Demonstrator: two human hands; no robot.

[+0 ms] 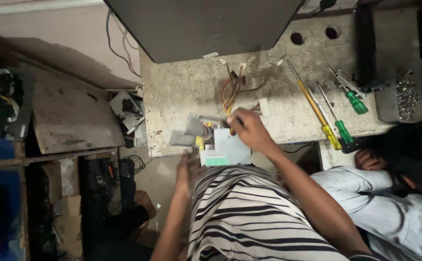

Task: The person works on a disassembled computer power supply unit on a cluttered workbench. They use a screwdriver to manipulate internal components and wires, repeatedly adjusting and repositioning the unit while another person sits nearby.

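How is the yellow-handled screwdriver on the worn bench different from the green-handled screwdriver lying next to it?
The yellow-handled screwdriver looks longer, its shaft reaching further up the worn bench; the green-handled screwdriver looks shorter. The yellow one has a translucent amber-yellow handle; the green one has a solid green handle. Both lie flat, slanted in nearly the same direction, handles toward the bench's near edge, and no hand touches either.

A pale metal box [228, 147] with coloured wires [231, 92] overhangs the bench edge.
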